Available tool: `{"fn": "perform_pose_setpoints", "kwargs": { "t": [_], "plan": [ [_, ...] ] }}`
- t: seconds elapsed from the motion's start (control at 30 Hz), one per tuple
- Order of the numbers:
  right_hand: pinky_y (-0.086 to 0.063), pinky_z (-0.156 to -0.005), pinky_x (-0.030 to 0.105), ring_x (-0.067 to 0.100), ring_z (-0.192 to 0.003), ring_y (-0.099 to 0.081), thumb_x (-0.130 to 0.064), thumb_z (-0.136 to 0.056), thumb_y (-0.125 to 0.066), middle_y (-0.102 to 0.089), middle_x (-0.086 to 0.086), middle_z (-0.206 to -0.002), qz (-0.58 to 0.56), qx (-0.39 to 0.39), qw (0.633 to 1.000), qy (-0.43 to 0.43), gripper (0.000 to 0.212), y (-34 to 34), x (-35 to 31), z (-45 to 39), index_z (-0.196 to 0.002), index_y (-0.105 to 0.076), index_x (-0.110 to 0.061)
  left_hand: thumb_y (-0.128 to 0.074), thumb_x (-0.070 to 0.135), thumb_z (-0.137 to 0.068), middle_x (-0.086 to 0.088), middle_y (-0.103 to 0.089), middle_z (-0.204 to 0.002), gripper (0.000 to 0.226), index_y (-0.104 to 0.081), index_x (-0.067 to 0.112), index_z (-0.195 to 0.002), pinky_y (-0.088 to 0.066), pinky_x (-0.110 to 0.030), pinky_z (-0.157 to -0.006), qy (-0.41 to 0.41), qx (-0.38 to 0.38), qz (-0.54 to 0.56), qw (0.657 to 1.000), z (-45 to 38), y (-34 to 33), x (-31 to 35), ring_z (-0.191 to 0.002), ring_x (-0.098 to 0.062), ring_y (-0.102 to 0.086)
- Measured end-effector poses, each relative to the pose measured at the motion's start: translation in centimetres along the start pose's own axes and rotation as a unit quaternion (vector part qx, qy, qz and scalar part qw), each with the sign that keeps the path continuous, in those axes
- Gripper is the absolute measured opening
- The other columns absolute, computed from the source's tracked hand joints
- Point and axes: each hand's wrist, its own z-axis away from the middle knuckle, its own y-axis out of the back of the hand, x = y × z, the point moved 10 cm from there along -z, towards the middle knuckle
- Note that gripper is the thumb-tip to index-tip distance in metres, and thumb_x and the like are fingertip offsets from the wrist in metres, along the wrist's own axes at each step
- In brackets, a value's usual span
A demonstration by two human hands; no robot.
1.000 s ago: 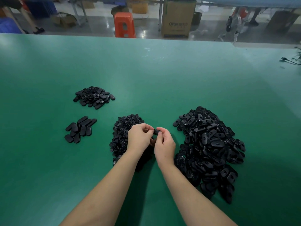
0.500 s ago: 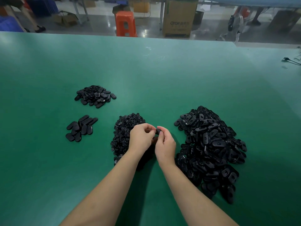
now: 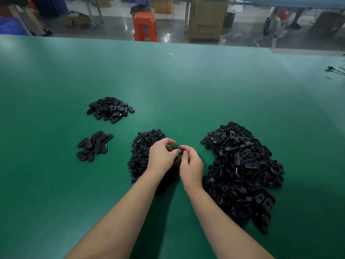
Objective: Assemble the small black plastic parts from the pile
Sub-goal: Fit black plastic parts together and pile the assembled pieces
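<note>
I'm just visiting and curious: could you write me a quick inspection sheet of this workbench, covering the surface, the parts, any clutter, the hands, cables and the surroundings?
Surface: green table, large, matte.
Job's things: big pile of oval parts on the right; pile of small round parts in the middle; small heap and flat-laid group on the left.
Clutter: nothing seen.
Hands: left hand and right hand together pinch one black part above the middle pile.
Cables: black cable at the table's far right edge.
Surroundings: orange stool, cardboard box, standing fan on the floor beyond.
</note>
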Motion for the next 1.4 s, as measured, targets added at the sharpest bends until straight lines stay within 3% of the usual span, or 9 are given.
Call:
{"fn": "perform_pose_setpoints", "kwargs": {
  "t": [0.1, 0.3, 0.47, 0.73, 1.03, 1.17, 1.4],
  "plan": [
    [-0.056, -0.079, 0.034, 0.010, -0.082, -0.067, -0.014, -0.102, -0.050, -0.071, -0.013, -0.087, -0.015, -0.004, 1.000, -0.008, 0.025, -0.1, 0.2, -0.1, -0.101, -0.069, -0.031, -0.082, 0.023, -0.082, 0.007, -0.071, -0.081, 0.014, -0.070, 0.027, -0.087, -0.049, -0.018, -0.070, -0.005, -0.026, 0.008, 1.000, -0.4, -0.2, -0.2, -0.075, -0.010, -0.065],
    [-0.058, -0.082, 0.039, 0.010, -0.080, -0.070, -0.019, -0.100, -0.054, -0.073, -0.012, -0.089, -0.023, -0.034, 0.999, -0.008, 0.018, -0.8, 0.2, 0.0, -0.106, -0.068, -0.029, -0.085, 0.017, -0.079, -0.004, -0.074, -0.078, 0.012, -0.073, 0.020, -0.079, -0.054, -0.033, -0.072, 0.000, -0.047, 0.079, 0.996, -0.6, 0.1, -0.9, -0.067, -0.011, -0.062],
    [-0.056, -0.083, 0.049, 0.021, -0.084, -0.069, -0.019, -0.100, -0.055, -0.073, -0.006, -0.093, -0.029, -0.046, 0.999, -0.005, 0.013, -1.0, 0.1, 0.2, -0.104, -0.066, -0.025, -0.078, 0.013, -0.086, 0.002, -0.077, -0.079, 0.005, -0.078, 0.017, -0.089, -0.058, -0.031, -0.078, -0.005, -0.064, 0.082, 0.995, -0.4, 0.0, -0.9, -0.074, -0.011, -0.069],
    [-0.055, -0.076, 0.044, 0.014, -0.073, -0.063, -0.017, -0.101, -0.053, -0.070, -0.005, -0.086, -0.035, -0.040, 0.999, -0.008, 0.015, -0.6, -0.3, 0.3, -0.099, -0.063, -0.028, -0.075, 0.017, -0.087, 0.004, -0.077, -0.082, 0.005, -0.079, 0.018, -0.090, -0.059, -0.033, -0.083, -0.005, -0.069, 0.054, 0.996, -0.2, -0.3, -0.9, -0.085, -0.016, -0.073],
    [-0.055, -0.082, 0.032, 0.004, -0.088, -0.065, -0.014, -0.099, -0.055, -0.070, -0.013, -0.091, -0.043, -0.035, 0.998, -0.004, 0.025, -0.6, -0.1, 0.1, -0.093, -0.059, -0.039, -0.073, 0.021, -0.086, 0.008, -0.074, -0.075, 0.006, -0.074, 0.025, -0.083, -0.053, -0.021, -0.068, -0.015, -0.059, 0.045, 0.997, -0.1, -0.7, -0.9, -0.067, -0.003, -0.065],
    [-0.055, -0.086, 0.034, 0.007, -0.093, -0.067, -0.013, -0.098, -0.056, -0.071, -0.013, -0.094, -0.044, -0.042, 0.998, 0.001, 0.027, -0.8, -0.2, 0.0, -0.094, -0.059, -0.039, -0.073, 0.020, -0.086, 0.007, -0.074, -0.080, 0.003, -0.074, 0.022, -0.085, -0.053, -0.023, -0.072, -0.021, -0.054, 0.031, 0.998, -0.1, -0.8, -0.7, -0.076, -0.008, -0.068],
    [-0.054, -0.083, 0.030, 0.002, -0.089, -0.065, -0.014, -0.098, -0.056, -0.069, -0.016, -0.092, -0.035, -0.039, 0.999, 0.005, 0.029, -0.7, -0.1, 0.1, -0.092, -0.058, -0.042, -0.075, 0.019, -0.085, 0.007, -0.073, -0.077, 0.005, -0.073, 0.021, -0.080, -0.051, -0.020, -0.067, -0.020, -0.042, 0.022, 0.999, -0.1, -0.6, -0.6, -0.071, -0.007, -0.065]
  ]
}}
